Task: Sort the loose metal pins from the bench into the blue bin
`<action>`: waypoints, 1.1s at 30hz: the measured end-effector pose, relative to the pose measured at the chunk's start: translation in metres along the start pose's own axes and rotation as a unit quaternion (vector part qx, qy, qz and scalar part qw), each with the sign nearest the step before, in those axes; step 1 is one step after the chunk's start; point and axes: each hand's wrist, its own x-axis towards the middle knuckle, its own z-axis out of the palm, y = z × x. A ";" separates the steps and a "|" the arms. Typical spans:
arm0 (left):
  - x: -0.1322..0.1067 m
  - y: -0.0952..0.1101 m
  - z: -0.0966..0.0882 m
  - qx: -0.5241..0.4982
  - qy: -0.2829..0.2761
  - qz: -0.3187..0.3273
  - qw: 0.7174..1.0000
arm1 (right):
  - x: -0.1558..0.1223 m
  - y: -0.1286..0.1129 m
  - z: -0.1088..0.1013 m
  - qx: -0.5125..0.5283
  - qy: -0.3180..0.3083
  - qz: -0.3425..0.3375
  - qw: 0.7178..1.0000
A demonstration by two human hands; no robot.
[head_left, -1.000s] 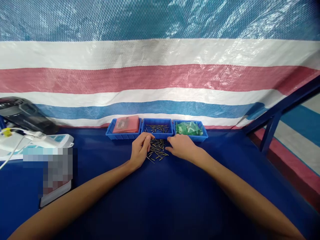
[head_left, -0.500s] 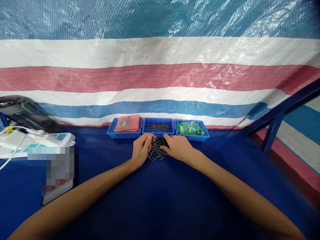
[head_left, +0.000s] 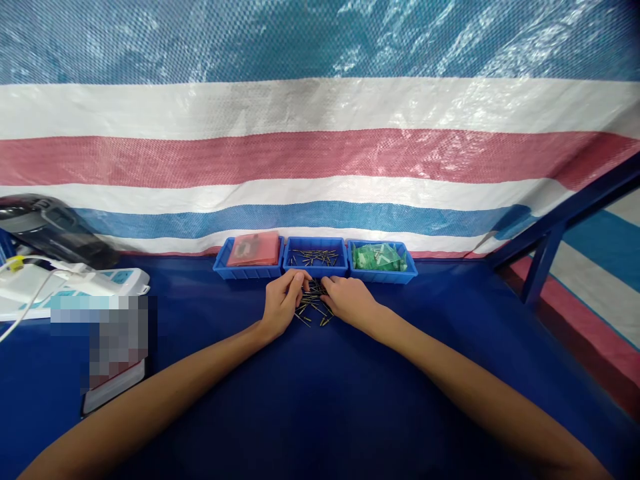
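Observation:
A small heap of thin metal pins (head_left: 313, 308) lies on the dark blue table top in front of three blue bins. My left hand (head_left: 281, 303) rests at the heap's left side, fingers curled in over the pins. At the right side sits my right hand (head_left: 350, 300), its fingers bent down onto the pins. The two hands nearly meet above the heap. Whether either hand holds pins is hidden. The middle bin (head_left: 315, 269) holds more pins.
The left bin (head_left: 247, 270) holds a pink packet and the right bin (head_left: 383, 273) holds green bags. A white power strip (head_left: 100, 281) and a black device (head_left: 47, 227) stand at the far left. A striped tarp hangs behind; a blue frame (head_left: 545, 257) rises at right.
Both hands have drawn inward over the pin heap, the right hand sliding left. The gap between them has closed, and the heap looks more gathered.

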 end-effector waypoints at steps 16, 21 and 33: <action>0.000 0.000 0.000 0.008 -0.016 -0.003 1.000 | 0.002 0.000 0.002 0.054 0.051 0.030 0.997; 0.000 0.000 0.000 0.011 -0.018 -0.007 1.000 | 0.001 -0.003 0.005 0.035 0.031 0.024 0.999; 0.000 0.001 0.000 0.024 -0.019 -0.004 1.000 | 0.002 -0.004 0.009 0.014 0.028 0.005 0.999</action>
